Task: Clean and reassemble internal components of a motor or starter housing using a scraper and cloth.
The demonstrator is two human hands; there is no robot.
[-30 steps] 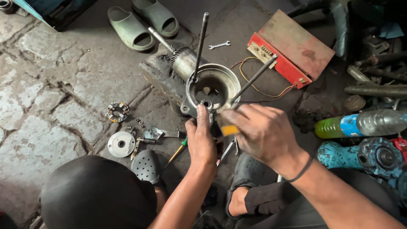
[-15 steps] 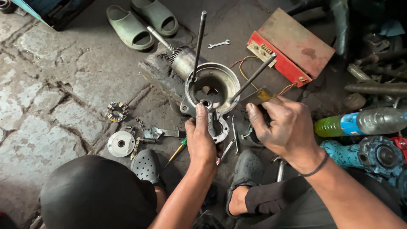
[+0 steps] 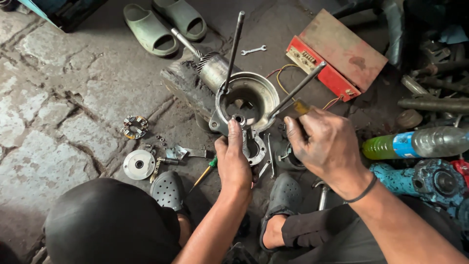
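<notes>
The round metal housing (image 3: 246,100) stands on the floor, at 12 o'clock from the left hand (image 3: 233,164), whose fingers pinch its rim. It looks heavy, stiff, greasy. Right hand (image 3: 325,144) fingers curl around a yellow-handled tool (image 3: 301,106).

Right hand (image 3: 328,143) drew back (screwdriver (image 3: 301,106) perhaps lifted)

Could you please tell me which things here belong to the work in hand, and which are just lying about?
In hand: left hand on motor housing; right hand gripping screwdriver.
Lying about: green sandals, wrench, red box, plastic bottle.
</notes>
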